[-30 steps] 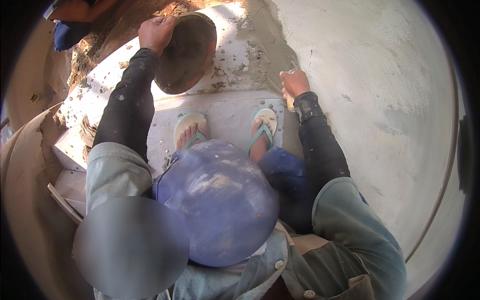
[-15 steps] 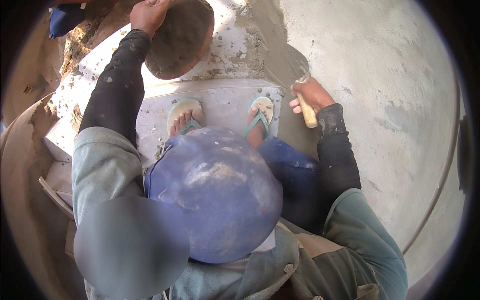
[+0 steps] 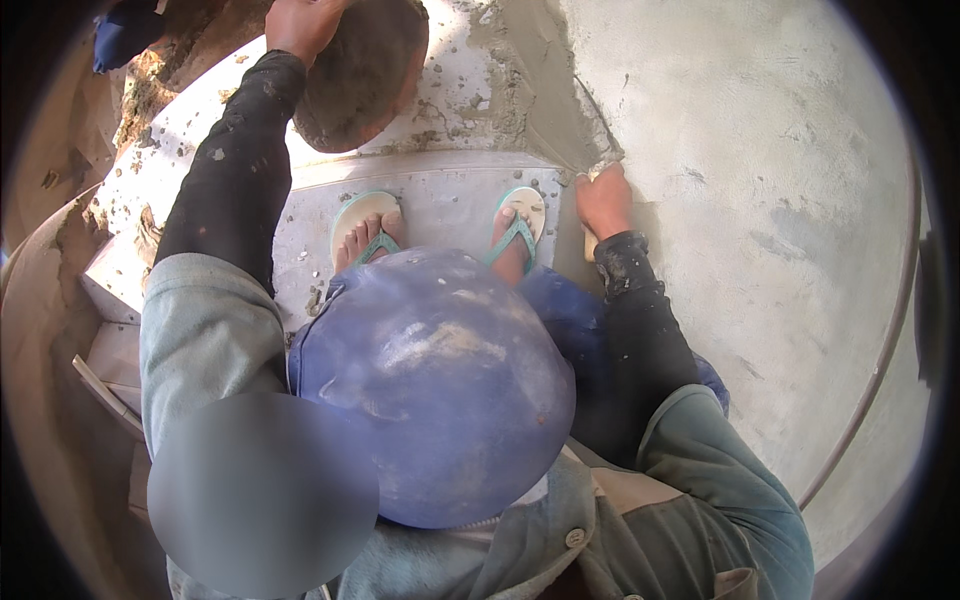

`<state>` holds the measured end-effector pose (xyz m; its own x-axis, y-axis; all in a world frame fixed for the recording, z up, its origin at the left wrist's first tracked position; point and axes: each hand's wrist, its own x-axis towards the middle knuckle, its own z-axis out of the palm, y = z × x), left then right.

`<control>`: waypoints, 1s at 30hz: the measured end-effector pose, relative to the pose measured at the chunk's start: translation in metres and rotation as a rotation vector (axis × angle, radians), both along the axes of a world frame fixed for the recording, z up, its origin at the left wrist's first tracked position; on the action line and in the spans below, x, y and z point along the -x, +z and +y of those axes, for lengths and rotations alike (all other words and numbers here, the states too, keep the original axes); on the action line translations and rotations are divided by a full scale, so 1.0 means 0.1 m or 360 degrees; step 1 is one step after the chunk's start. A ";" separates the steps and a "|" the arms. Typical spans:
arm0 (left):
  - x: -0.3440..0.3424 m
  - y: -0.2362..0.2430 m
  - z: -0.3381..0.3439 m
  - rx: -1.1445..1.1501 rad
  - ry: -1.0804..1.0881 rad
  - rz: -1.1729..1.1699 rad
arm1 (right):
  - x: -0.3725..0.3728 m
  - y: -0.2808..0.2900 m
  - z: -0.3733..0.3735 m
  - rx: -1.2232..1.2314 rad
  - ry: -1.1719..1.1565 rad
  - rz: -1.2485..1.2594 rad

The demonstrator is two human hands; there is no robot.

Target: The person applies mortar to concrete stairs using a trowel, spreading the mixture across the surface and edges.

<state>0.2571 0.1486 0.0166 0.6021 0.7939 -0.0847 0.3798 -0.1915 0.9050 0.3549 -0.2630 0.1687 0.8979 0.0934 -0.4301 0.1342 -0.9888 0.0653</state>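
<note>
At the top, my left hand (image 3: 300,25) is closed on the rim of a round, mortar-coated pan (image 3: 358,80), dark inside, held above the white slab. My right hand (image 3: 604,196) is closed round a trowel with a wooden handle (image 3: 590,246); its blade is at the band of wet grey mortar (image 3: 545,95) along the bottom of the pale plastered surface (image 3: 760,160), beside the step. My sandalled feet stand on a light, speckled step (image 3: 440,190) between my hands.
Rubble and soil (image 3: 150,85) lie beyond the white slab at the upper left, near a dark blue cloth shape (image 3: 120,35). A curved rendered edge (image 3: 45,280) runs down the left, with a thin strip (image 3: 105,390) beside it. A long line or pipe (image 3: 880,360) crosses the plastered surface.
Over the last second the pan and my left hand have moved up and slightly left. My right hand moved down and right, then rose a little and turned over with the trowel.
</note>
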 end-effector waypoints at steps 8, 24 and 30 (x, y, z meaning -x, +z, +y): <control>-0.03 -0.07 0.12 -0.0001 -0.0056 0.0151 | -0.12 0.44 0.27 -0.0255 -0.0382 0.0495; 0.05 -0.07 0.11 0.0318 -0.0017 -0.0038 | -0.16 0.25 0.06 -0.0187 -0.0587 0.0604; 0.00 -0.01 0.18 0.0133 -0.0038 0.0045 | -0.05 0.21 -0.05 -0.0383 -0.0740 0.0566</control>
